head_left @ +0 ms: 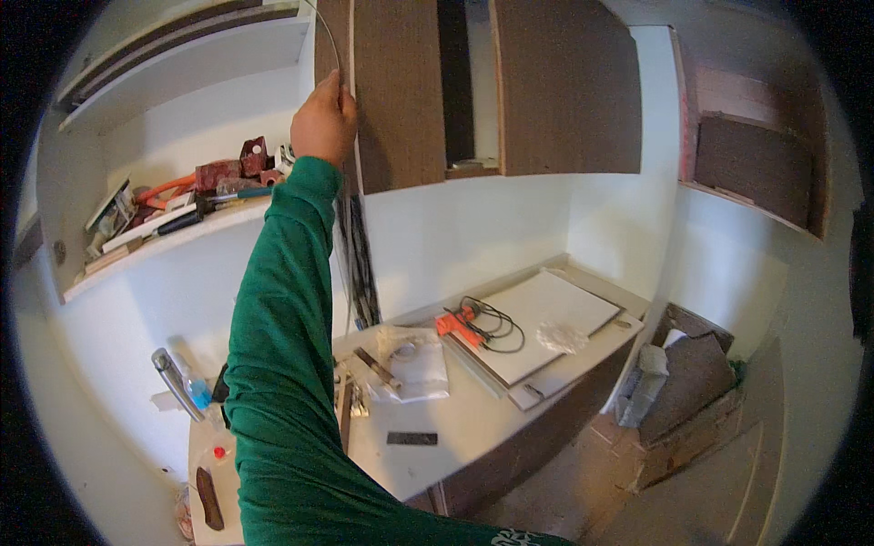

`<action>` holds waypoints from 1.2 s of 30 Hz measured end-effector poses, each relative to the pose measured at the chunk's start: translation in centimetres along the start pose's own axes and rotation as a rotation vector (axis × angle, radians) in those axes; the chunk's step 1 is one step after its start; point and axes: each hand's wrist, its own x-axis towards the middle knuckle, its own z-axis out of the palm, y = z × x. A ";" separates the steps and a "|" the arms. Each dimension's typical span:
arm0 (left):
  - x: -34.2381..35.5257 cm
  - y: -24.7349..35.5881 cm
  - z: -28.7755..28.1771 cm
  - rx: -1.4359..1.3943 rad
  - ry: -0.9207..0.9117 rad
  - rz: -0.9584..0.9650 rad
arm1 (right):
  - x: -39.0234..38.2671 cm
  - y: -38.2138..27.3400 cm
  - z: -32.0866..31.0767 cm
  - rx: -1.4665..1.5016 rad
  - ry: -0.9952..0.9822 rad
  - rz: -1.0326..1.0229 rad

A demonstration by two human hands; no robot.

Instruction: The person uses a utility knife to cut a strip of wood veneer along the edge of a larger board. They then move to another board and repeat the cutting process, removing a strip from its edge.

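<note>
My left hand (323, 118), in a green sleeve, reaches up beside the brown upper cabinet (396, 91) with its fingers closed on a thin grey cable (330, 41). The cable curves in from the top edge. Below the hand, a bundle of dark cables or strips (360, 264), partly behind my arm, runs down the wall toward the worktop. Just left of the hand is a white shelf (182, 68), with a lower shelf holding assorted tools, red pieces and orange cord (164, 191). My right hand is not in view.
The worktop (482, 428) holds an orange power tool (460, 328) with a black cord, white boards (555, 300), bagged parts (410, 364) and a dark strip (411, 439). A blue-liquid bottle (196, 389) stands at left. Brown panels (692, 382) lean at lower right, below another cabinet (751, 168).
</note>
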 end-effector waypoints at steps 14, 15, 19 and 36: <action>6.4 -6.4 7.6 0.091 0.144 0.183 | 19.2 1.8 11.6 -0.048 0.080 -0.120; 6.5 -6.6 7.7 0.058 0.139 0.175 | 19.5 1.8 11.9 -0.047 0.079 -0.120; 6.7 -6.7 7.4 -0.024 0.119 0.186 | 20.0 2.0 12.8 -0.064 0.080 -0.110; 6.4 -7.1 7.6 0.032 0.037 0.248 | 20.1 1.9 13.3 -0.081 0.090 -0.104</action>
